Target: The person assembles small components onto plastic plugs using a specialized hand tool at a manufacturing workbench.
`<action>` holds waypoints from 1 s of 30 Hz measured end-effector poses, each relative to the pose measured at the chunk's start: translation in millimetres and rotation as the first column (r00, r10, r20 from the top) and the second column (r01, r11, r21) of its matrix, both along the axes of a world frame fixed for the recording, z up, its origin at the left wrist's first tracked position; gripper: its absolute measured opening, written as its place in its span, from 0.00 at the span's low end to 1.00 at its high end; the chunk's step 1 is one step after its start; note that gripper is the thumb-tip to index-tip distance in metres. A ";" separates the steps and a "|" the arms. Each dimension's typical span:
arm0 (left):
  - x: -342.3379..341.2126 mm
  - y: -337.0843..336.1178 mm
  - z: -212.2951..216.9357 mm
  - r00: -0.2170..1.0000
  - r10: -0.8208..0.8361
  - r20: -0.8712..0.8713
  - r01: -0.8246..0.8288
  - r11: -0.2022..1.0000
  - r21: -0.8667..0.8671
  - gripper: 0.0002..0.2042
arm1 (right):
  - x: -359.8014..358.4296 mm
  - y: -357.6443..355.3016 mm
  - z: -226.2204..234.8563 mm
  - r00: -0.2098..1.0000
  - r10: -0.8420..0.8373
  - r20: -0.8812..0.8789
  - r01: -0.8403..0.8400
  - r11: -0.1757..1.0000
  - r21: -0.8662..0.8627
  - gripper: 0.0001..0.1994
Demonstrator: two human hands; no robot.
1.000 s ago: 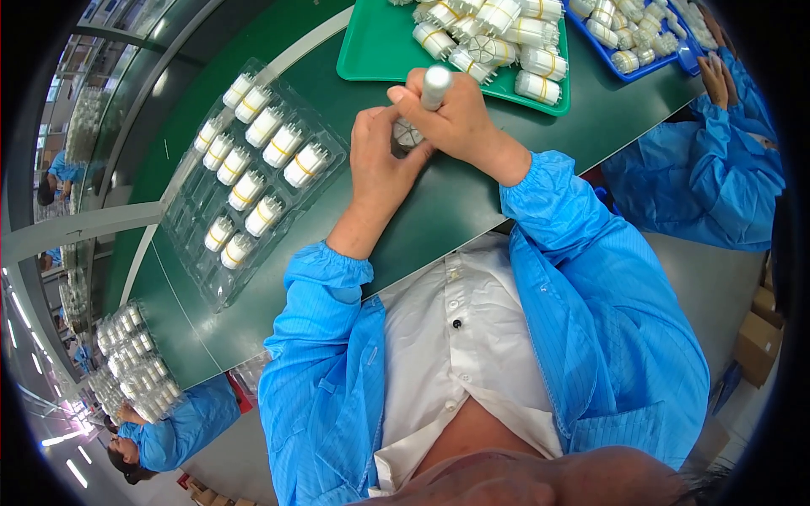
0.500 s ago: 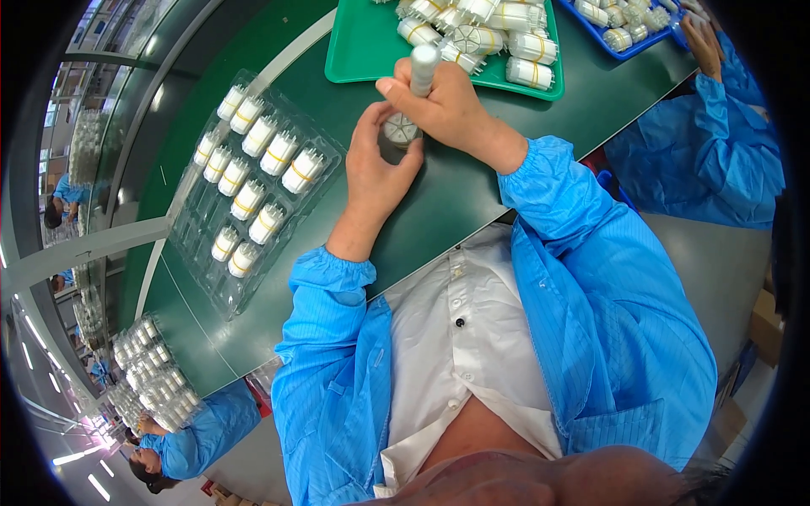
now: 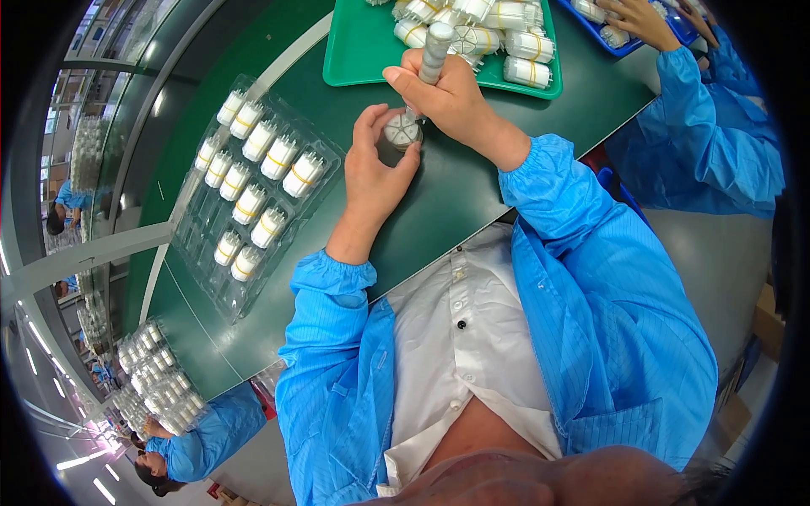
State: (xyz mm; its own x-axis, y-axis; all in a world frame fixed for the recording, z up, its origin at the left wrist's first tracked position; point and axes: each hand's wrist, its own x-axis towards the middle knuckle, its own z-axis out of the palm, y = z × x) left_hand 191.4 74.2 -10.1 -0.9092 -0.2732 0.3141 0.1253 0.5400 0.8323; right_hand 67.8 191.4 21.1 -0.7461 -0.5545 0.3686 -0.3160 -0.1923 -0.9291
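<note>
My left hand is curled round a short white cylinder, which stands upright on the green bench. Spoke-like lines divide its round top into segments. My right hand is closed round a tool with a thick, pale, ridged handle, held tilted. The tool's thin lower end reaches close to the cylinder's edge near my left fingers; whether it touches cannot be made out. Beyond my hands, a green tray bears a heap of white cylinders with yellow bands and pins.
To my left lies a clear plastic tray with several banded white cylinders in its pockets. A co-worker's hand is over a blue tray at the far right. Another person works at lower left beside stacked filled trays.
My right hand and the tool have shifted slightly right, showing more of the cylinder's top and the tool's thin end. A co-worker's arm has come in over the blue tray.
</note>
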 end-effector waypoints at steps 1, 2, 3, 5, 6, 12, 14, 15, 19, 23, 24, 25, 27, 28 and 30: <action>-0.1 -0.1 0.3 1.000 0.002 0.000 -0.002 1.000 0.000 0.31 | 0.5 -0.9 0.5 1.000 -0.014 0.021 0.014 1.000 0.004 0.18; -0.6 0.0 0.5 1.000 -0.004 -0.001 0.004 1.000 0.002 0.30 | 1.0 -0.9 1.4 1.000 -0.012 0.021 0.012 1.000 0.004 0.18; -1.0 -0.3 0.4 1.000 -0.009 -0.003 0.009 1.000 0.003 0.30 | 1.5 -0.1 2.5 1.000 -0.016 0.013 0.016 1.000 -0.011 0.18; -1.3 -1.7 -1.8 1.000 -0.013 0.005 0.013 1.000 0.015 0.30 | 1.5 1.3 2.6 1.000 -0.019 0.005 0.019 1.000 -0.022 0.18; -1.3 -2.2 -2.8 1.000 -0.018 0.013 0.017 1.000 0.024 0.30 | 0.3 1.3 2.2 0.999 -0.030 -0.030 0.030 0.999 0.012 0.18; -0.8 -1.0 -4.3 1.000 0.000 0.018 -0.001 0.999 0.043 0.30 | 5.9 -1.0 1.8 0.966 -0.042 -0.257 0.071 0.992 0.106 0.19; -1.0 2.0 1.4 0.998 0.057 0.031 -0.054 0.995 -0.083 0.31 | 8.6 -2.0 3.4 0.938 -0.052 -0.343 0.100 0.987 0.126 0.19; -1.1 3.5 3.5 0.993 0.111 0.038 -0.101 0.973 -0.208 0.32 | 9.2 -2.1 5.4 0.898 -0.042 -0.438 0.096 0.990 0.102 0.19; -1.0 2.1 -5.5 0.995 0.101 0.014 -0.101 0.994 0.032 0.32 | 3.1 3.2 3.1 0.998 0.039 0.049 -0.037 0.998 -0.049 0.19; 1.8 0.6 -0.6 0.999 -0.020 0.033 0.015 0.990 0.140 0.30 | -1.3 6.2 4.7 0.997 0.072 0.036 -0.069 0.995 -0.072 0.19; 1.0 0.4 -1.3 0.998 -0.048 0.040 0.042 0.989 0.142 0.31 | -0.4 5.3 3.2 0.997 0.069 0.037 -0.066 0.995 -0.072 0.19; 0.0 -0.3 -2.2 0.996 -0.074 0.046 0.066 0.987 0.145 0.31 | 0.6 3.2 1.5 0.999 0.043 -0.030 -0.044 0.999 -0.023 0.19; -1.4 -3.1 -5.7 0.996 -0.076 0.050 0.068 0.987 0.147 0.30 | 0.9 1.6 0.3 0.995 0.023 -0.098 -0.021 1.000 0.023 0.19; 0.4 -5.1 -6.1 0.997 -0.065 0.052 0.057 0.987 0.148 0.30 | 1.8 -0.6 0.7 0.988 0.031 -0.149 -0.020 0.997 0.071 0.19; 3.2 -4.6 -5.1 0.994 -0.047 0.094 0.037 0.994 0.101 0.28 | 4.1 -2.6 -1.6 0.977 0.065 -0.201 -0.043 0.993 0.114 0.19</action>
